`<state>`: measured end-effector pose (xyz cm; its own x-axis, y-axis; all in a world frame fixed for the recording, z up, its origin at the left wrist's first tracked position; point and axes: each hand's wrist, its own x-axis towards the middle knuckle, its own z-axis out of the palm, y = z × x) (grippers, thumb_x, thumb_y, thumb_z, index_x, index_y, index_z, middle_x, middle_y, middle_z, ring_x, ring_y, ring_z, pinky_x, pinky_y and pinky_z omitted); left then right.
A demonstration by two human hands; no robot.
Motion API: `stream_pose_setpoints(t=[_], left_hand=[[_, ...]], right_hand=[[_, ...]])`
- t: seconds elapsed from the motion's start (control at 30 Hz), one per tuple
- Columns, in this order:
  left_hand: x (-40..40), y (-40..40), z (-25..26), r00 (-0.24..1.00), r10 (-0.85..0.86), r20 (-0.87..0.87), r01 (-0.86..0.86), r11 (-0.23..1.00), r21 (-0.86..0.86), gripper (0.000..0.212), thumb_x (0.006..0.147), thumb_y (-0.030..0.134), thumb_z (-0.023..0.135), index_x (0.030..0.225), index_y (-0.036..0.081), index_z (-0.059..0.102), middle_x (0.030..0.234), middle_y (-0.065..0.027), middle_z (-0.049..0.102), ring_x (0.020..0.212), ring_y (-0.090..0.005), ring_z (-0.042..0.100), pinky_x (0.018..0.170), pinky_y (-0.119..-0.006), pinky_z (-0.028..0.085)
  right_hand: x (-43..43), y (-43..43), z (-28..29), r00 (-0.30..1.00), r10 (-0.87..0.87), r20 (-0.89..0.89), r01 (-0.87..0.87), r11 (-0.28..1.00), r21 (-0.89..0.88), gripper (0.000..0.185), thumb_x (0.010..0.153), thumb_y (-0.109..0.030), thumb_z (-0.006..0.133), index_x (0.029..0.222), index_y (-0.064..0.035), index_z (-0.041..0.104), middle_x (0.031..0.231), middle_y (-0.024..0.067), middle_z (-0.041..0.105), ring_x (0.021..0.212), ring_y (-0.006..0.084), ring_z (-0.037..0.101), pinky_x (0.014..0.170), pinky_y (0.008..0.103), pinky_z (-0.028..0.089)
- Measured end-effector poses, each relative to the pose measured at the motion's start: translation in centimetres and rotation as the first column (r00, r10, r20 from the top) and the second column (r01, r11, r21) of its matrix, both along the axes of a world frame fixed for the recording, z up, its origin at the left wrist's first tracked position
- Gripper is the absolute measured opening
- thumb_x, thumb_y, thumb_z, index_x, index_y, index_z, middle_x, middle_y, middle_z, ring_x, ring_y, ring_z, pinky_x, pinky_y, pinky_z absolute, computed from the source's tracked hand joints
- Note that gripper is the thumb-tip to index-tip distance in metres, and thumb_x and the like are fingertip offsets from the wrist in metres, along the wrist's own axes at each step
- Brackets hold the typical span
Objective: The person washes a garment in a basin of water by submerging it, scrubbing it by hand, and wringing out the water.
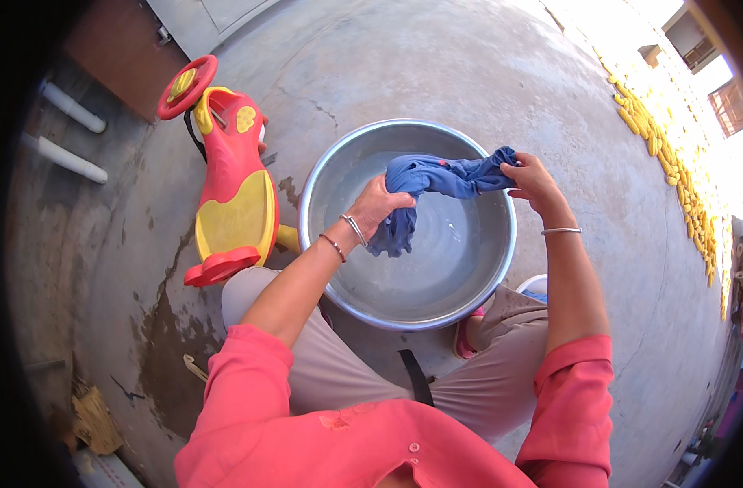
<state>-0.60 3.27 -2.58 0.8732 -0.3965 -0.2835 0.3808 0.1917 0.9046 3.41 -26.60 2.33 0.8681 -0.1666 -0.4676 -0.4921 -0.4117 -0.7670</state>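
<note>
A bunched blue cloth garment [448, 175] stretches between my two hands above a round metal basin [313, 244]. My left hand [380, 204] grips it over the basin's left half, and a loose end dangles below that hand. At the basin's right rim, my right hand [535, 183] pinches the other end between thumb and fingers. Shallow water [426, 268] covers the basin floor. The basin stands on the concrete between my feet. Whether the hanging end touches the water I cannot tell.
To the left stands a red and yellow ride-on toy car [234, 183], close to the basin. White pipes [73, 160] jut out at the far left. Corn cobs [652, 137] lie spread along the right. A wet patch [170, 348] darkens the concrete at lower left. Behind my right knee sits a white container [535, 283].
</note>
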Motion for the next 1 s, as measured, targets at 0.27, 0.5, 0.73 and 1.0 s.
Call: stream_pose_setpoints(t=[0.27, 0.5, 0.73, 1.0], left_hand=[[0.3, -0.9, 1.9, 0.98, -0.155, 0.127, 0.14, 0.983, 0.12, 0.038, 0.073, 0.01, 0.071, 0.107, 0.001, 0.057, 0.09, -0.0038, 0.062, 0.079, -0.0103, 0.061, 0.076, -0.026, 0.052], [-0.2, -0.6, 3.5, 0.931, -0.336, 0.142, 0.295, 0.923, 0.248, 0.037, 0.074, 0.015, 0.068, 0.106, 0.001, 0.056, 0.092, -0.0047, 0.061, 0.079, -0.0115, 0.06, 0.074, -0.026, 0.051], [-0.3, -0.7, 3.2, 0.942, -0.315, 0.112, 0.293, 0.94, 0.176, 0.046, 0.078, 0.027, 0.071, 0.112, 0.001, 0.054, 0.098, -0.0046, 0.059, 0.088, -0.0098, 0.057, 0.08, -0.025, 0.048], [0.8, 0.5, 2.5, 0.997, 0.077, -0.006, -0.076, 0.993, 0.086, 0.039, 0.093, 0.04, 0.058, 0.107, 0.004, 0.056, 0.099, -0.0058, 0.059, 0.093, -0.0153, 0.057, 0.084, -0.029, 0.046]], right_hand=[[-2.3, 10.0, 2.0, 0.68, 0.677, 0.28, -0.619, 0.736, -0.276, 0.099, 0.066, -0.002, 0.077, 0.15, -0.0149, 0.026, 0.138, 0.0184, 0.045, 0.119, 0.0299, 0.051, 0.1, 0.037, 0.045], [-3.8, 10.4, 1.1, 0.648, 0.681, 0.341, -0.637, 0.73, -0.247, 0.095, 0.061, 0.0, 0.078, 0.145, -0.0135, 0.036, 0.133, 0.0177, 0.049, 0.121, 0.0316, 0.05, 0.102, 0.039, 0.043], [-3.8, 10.9, 0.3, 0.693, 0.616, 0.375, -0.532, 0.788, -0.311, 0.056, 0.066, -0.006, 0.074, 0.12, -0.0074, 0.059, 0.114, 0.019, 0.057, 0.107, 0.0373, 0.056, 0.091, 0.0392, 0.048], [-3.3, 10.5, 1.5, 0.699, 0.507, 0.504, -0.448, 0.86, -0.244, 0.048, 0.068, -0.002, 0.07, 0.115, -0.0026, 0.061, 0.106, 0.0198, 0.061, 0.1, 0.0351, 0.061, 0.087, 0.0376, 0.049]])
